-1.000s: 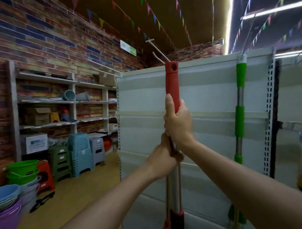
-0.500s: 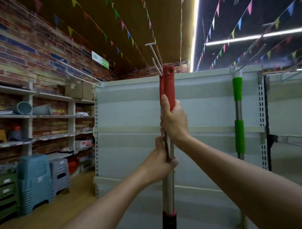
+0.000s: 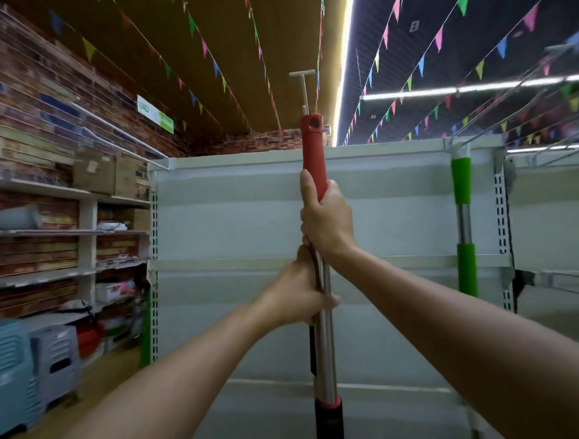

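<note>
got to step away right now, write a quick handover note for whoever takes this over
Right hand: grips the lower end of the red grip.
Left hand: grips the metal shaft just below it.
The pole is upright before the white shelf unit, its top just under the white hook. A green-handled pole is at the shelf's right side.
Done: pole is up at hook height.
Left: probably hang it on the hook, then let go.

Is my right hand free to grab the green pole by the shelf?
Probably not yet: the right hand grips the red pole, just above the left hand. The green pole is off to the right with nothing in front, so letting go would likely open the way.
</note>
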The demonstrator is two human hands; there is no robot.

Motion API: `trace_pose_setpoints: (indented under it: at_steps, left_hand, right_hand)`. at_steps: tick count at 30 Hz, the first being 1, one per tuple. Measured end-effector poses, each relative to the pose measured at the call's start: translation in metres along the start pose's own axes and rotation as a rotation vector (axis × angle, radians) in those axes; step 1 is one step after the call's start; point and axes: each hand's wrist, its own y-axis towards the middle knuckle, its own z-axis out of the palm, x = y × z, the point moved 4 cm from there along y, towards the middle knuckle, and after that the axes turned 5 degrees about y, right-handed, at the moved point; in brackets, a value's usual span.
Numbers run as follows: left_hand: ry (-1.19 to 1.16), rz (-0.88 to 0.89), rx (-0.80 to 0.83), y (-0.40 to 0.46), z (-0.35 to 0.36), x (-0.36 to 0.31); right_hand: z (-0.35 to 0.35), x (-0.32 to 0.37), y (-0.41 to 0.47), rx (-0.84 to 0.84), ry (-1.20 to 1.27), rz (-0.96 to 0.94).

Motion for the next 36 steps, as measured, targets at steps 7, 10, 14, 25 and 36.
trace_pose_setpoints:
  at_steps: [7, 10, 14, 25, 36]
  left_hand:
    - [-0.008, 0.052, 0.017, 0.023, -0.010, -0.001]
    - [0.025, 0.052, 0.021, 0.029, -0.011, -0.002]
    - [0.016, 0.035, 0.028, 0.039, -0.015, -0.006]
    - [-0.020, -0.018, 0.034, 0.068, -0.030, -0.008]
    - [-0.041, -0.051, 0.081, 0.095, -0.014, 0.016]
  right_hand:
    - [0.004, 0.003, 0.023, -0.076, -0.083, -0.037]
    - [0.005, 0.003, 0.028, -0.078, -0.120, -0.056]
    - [0.004, 0.005, 0.037, -0.102, -0.184, -0.096]
    - [0.013, 0.001, 0.073, -0.116, -0.196, -0.112]
    - [0.015, -0.035, 0.087, -0.116, -0.217, -0.075]
